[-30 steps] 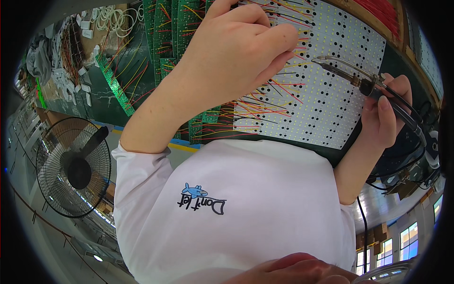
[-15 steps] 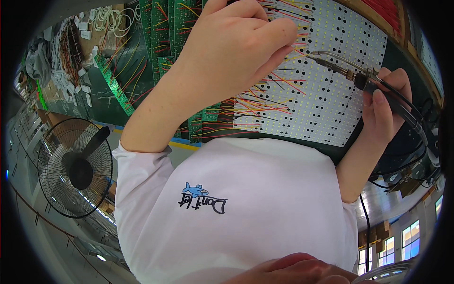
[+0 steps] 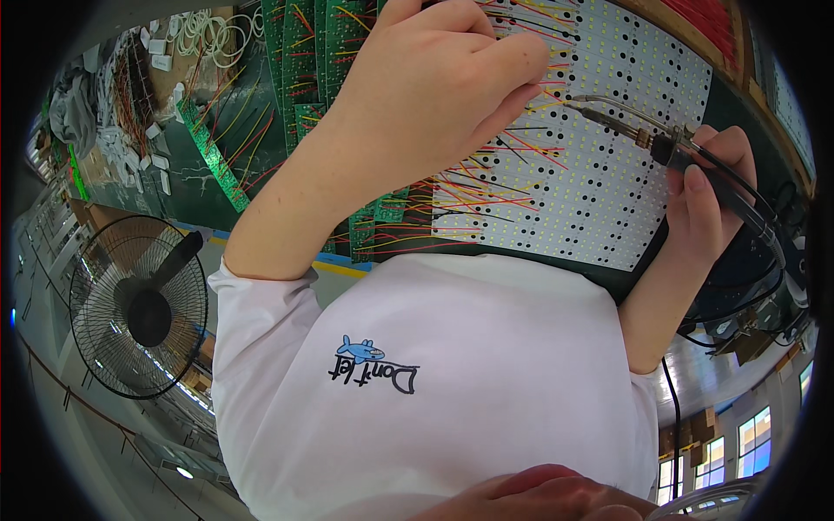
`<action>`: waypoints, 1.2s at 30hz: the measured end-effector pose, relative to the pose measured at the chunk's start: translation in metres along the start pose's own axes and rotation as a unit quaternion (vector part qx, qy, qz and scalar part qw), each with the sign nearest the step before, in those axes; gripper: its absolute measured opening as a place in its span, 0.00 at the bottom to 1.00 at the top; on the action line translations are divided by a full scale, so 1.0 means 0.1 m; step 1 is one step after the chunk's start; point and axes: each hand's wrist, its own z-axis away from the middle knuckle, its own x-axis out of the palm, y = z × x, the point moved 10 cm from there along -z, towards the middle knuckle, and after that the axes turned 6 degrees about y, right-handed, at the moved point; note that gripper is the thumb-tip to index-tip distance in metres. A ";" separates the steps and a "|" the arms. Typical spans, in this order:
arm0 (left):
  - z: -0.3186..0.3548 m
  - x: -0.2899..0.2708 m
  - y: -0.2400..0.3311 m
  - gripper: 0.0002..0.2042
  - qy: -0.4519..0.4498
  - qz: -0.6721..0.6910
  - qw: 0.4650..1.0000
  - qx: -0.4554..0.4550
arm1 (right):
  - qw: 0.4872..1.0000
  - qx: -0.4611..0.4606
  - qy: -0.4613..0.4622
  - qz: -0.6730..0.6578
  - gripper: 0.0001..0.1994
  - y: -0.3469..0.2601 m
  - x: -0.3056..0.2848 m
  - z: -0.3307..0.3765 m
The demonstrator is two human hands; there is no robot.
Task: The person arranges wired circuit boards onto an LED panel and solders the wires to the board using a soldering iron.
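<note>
My right hand (image 3: 708, 195) is closed round the dark handle of a soldering iron (image 3: 673, 154), which has a thin metal feed tube beside its tip. The tip points left and rests at a wire end on a white LED panel (image 3: 599, 187) with rows of small yellowish dots and black holes. My left hand (image 3: 460, 87) is curled over the panel's left edge, fingers pinched at a thin wire (image 3: 553, 95) close to the tip. The hand hides most of its own fingertips. Red, yellow and black wires (image 3: 486, 195) run from green circuit boards (image 3: 300, 52) onto the panel.
A separate green board strip (image 3: 211, 154) with wires lies left on the dark green table. Beyond it are white connectors (image 3: 161, 62) and coiled white cable (image 3: 204, 39). A fan (image 3: 139, 306) stands at lower left. Red wires (image 3: 708, 26) fill a wooden-edged tray at upper right.
The green boards and loose wires have shifted slightly right in the picture. Both hands and the soldering iron stay almost in place.
</note>
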 end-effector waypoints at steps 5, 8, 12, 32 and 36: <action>-0.02 -0.02 0.03 0.05 -0.015 -0.016 1.000 0.004 | 0.999 -0.020 0.000 -0.046 0.12 0.04 -0.10 -0.05; -0.04 0.02 0.00 0.04 -0.054 -0.019 0.998 -0.029 | 0.990 -0.011 -0.015 -0.139 0.09 0.04 -0.12 -0.06; -0.04 -0.19 -0.01 0.03 0.021 0.080 0.996 -0.014 | 0.984 0.005 0.004 -0.176 0.07 0.06 -0.16 -0.07; 0.16 -0.11 0.08 0.06 -0.108 -0.152 0.982 0.019 | 0.980 0.022 0.028 -0.197 0.05 0.16 -0.41 -0.04; 0.16 -0.12 0.05 0.07 -0.109 -0.149 0.982 0.035 | 0.981 0.015 0.013 -0.194 0.05 0.15 -0.42 -0.05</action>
